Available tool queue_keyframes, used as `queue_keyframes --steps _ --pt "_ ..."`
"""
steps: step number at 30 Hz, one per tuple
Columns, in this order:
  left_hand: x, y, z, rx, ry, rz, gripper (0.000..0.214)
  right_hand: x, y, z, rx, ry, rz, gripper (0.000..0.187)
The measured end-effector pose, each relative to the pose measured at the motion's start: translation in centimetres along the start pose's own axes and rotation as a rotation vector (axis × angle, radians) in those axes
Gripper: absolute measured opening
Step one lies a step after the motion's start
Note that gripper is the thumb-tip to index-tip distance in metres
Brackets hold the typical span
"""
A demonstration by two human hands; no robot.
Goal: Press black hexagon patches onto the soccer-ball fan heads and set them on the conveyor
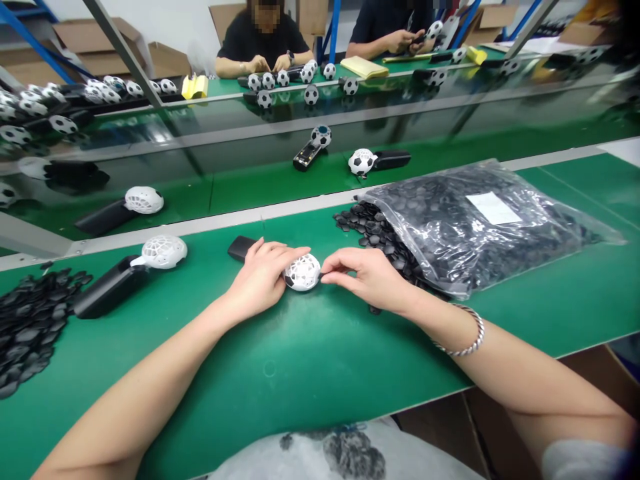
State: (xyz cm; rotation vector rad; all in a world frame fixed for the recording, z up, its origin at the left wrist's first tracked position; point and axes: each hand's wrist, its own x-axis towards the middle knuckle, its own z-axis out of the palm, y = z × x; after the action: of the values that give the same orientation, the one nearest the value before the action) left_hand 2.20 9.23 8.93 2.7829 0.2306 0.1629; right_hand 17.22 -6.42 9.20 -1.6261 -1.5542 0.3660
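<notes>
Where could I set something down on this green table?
Bare tabletop lies between the forearms, and between the plastic bag and the table's near-right edge. Crowded: black pieces far left, more loose by the right hand.

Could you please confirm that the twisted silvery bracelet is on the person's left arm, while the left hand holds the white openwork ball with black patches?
Not quite: the head view shows the twisted silvery bracelet on the person's right arm; the left hand does hold the white openwork ball with black patches.
</notes>
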Motion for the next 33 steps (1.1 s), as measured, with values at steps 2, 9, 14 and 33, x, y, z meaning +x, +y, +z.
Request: queue_keyframes --steps 2,9,14,33 --pt "-0.1 0.1 -0.1 -0.011 -0.019 0.007 0.063 0.0 0.1 0.2 -0.036 -0.022 -0.087 0.008" --pt "0.0 0.4 0.0 -0.061 -0.015 -0.012 0.066 0.2 0.7 -0.2 -0.199 0.033 -0.093 0.014" --pt "0.1 0.1 0.0 -0.072 -0.005 -0.015 0.064 0.4 1.0 -3.0 -0.280 -0.046 0.164 0.007" --pt "0.1 -0.1 0.4 -0.031 0.089 0.006 0.063 0.3 1.2 0.1 -0.260 -0.251 0.121 0.014"
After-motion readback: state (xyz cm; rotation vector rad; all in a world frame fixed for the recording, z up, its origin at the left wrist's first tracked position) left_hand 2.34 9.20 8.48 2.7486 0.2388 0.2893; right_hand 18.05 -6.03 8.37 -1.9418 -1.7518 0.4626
